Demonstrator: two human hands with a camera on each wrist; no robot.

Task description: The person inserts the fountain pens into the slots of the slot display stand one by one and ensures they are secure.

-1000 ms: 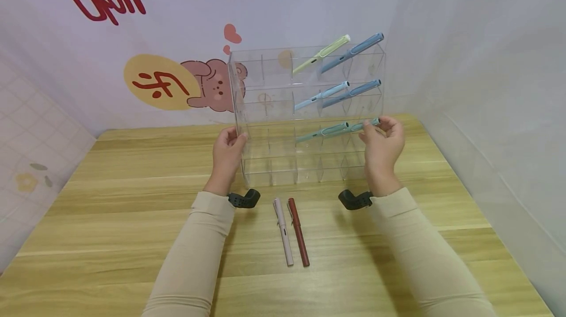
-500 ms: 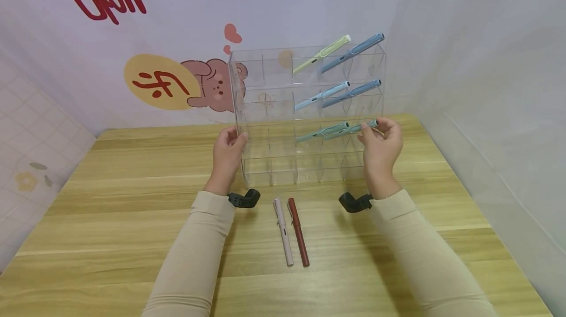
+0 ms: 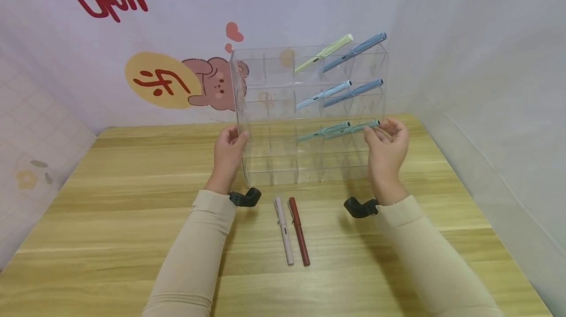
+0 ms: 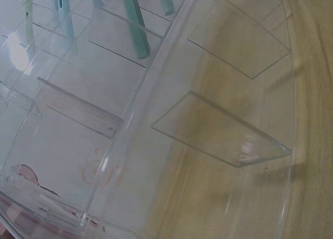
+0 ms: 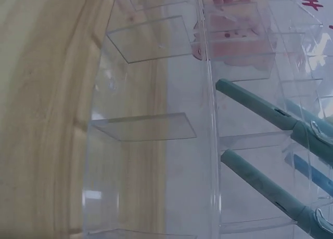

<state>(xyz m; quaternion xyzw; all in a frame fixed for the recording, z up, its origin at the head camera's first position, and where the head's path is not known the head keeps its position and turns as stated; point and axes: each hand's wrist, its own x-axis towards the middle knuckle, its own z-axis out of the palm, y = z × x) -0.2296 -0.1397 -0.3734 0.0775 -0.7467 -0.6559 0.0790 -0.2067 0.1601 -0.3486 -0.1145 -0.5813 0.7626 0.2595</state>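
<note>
A clear acrylic pen rack [image 3: 270, 172] with several tiers stands upright on the table. My left hand [image 3: 227, 152] grips its left side panel, thumb in front. Two green pens, the left one [image 3: 316, 135] and the right one [image 3: 351, 129], lean in the third tier. My right hand [image 3: 386, 152] is beside the right one's cap, thumb tip just below it and fingers loosely bent by the rack's right edge. In the right wrist view both green pens, the upper [image 5: 255, 104] and the lower [image 5: 260, 182], rest slanted in separate compartments, with no fingers showing.
Higher tiers hold a yellow-green pen [image 3: 325, 52], a light blue pen [image 3: 323, 95] and two darker blue pens, one at the top [image 3: 355, 52] and one below [image 3: 353, 93]. A pale lilac pen [image 3: 284, 231] and a dark red pen [image 3: 299, 231] lie before the rack.
My right hand has let go of the right green pen and drawn slightly right and down. The pen stays in the third tier. My left hand keeps its grip on the rack.
</note>
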